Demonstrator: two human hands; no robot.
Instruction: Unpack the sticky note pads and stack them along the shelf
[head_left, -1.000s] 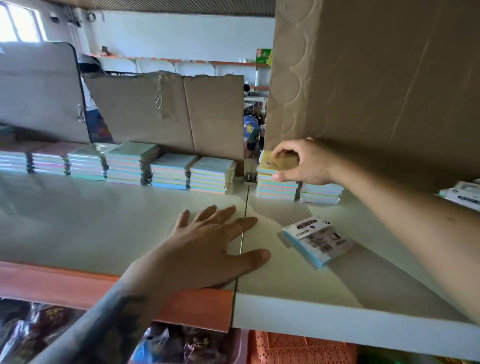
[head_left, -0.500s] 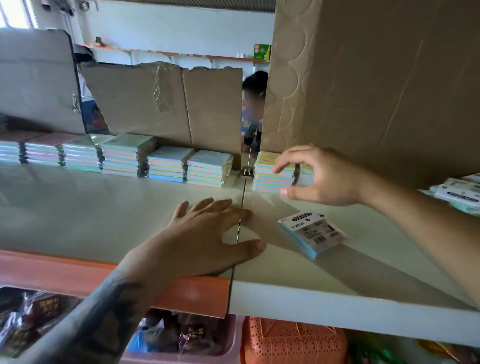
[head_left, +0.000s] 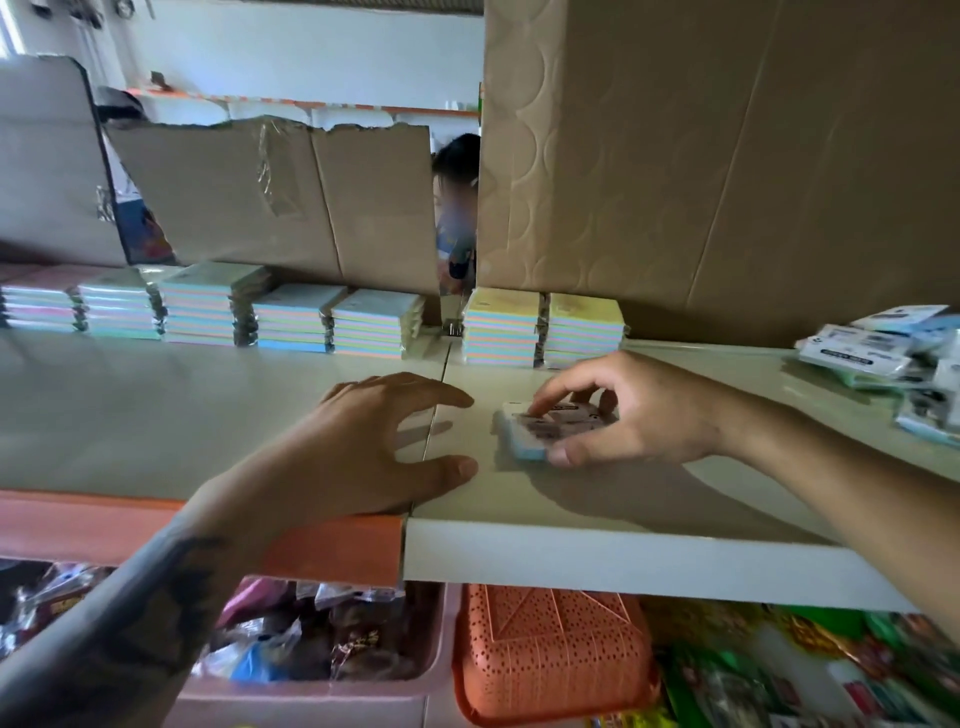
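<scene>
A row of pastel sticky note stacks (head_left: 291, 317) runs along the back of the white shelf (head_left: 571, 545). Two yellow-topped stacks (head_left: 540, 327) stand at the row's right end. My right hand (head_left: 639, 410) curls over a wrapped blue-edged pad (head_left: 530, 436) lying on the shelf, thumb at its front edge and fingers on its label. My left hand (head_left: 358, 457) rests on the shelf just left of that pad, fingers spread and holding nothing.
A pile of wrapped pads (head_left: 883, 358) lies at the far right of the shelf. Cardboard sheets (head_left: 291, 197) and a large box (head_left: 727, 166) stand behind the stacks. A person (head_left: 457, 208) is visible through the gap. An orange basket (head_left: 550, 654) and packaged goods sit below.
My right hand left the yellow-topped stack at the back, came forward and closed over the wrapped pad. My left hand stayed on the shelf, its fingers lifting slightly.
</scene>
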